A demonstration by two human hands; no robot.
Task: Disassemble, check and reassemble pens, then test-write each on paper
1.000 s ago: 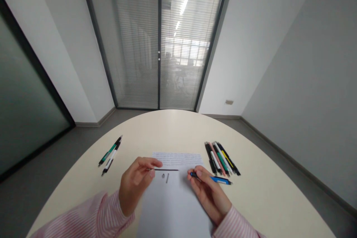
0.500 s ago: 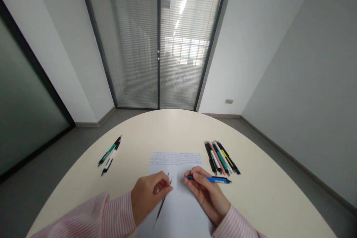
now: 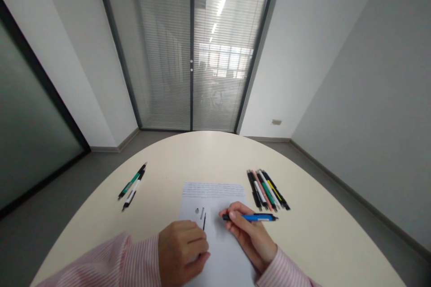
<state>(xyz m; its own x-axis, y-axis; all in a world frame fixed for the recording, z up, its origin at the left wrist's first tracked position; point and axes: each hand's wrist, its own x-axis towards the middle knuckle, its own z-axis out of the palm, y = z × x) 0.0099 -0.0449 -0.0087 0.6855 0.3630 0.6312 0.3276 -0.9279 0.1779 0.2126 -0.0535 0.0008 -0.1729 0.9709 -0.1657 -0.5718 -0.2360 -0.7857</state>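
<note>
My left hand is low over the white paper, its fingers curled and the thumb close to the index finger. From behind those fingers a thin dark pen refill sticks out; its lower part is hidden by the hand. Beside the refill's upper end lie a small spring and a small dark pen tip piece. My right hand holds a blue pen barrel with black ends, sideways between thumb and fingers above the paper's right edge.
Several pens in black, white, pink, green and yellow lie side by side on the right of the round cream table. On the left lie a green-and-black pen and a white-and-black pen. Printed lines run along the paper's top.
My left hand has come down towards me, and the refill's upper end now shows beyond its fingers. The spring and tip piece are uncovered. My right hand has barely shifted with the blue barrel.
</note>
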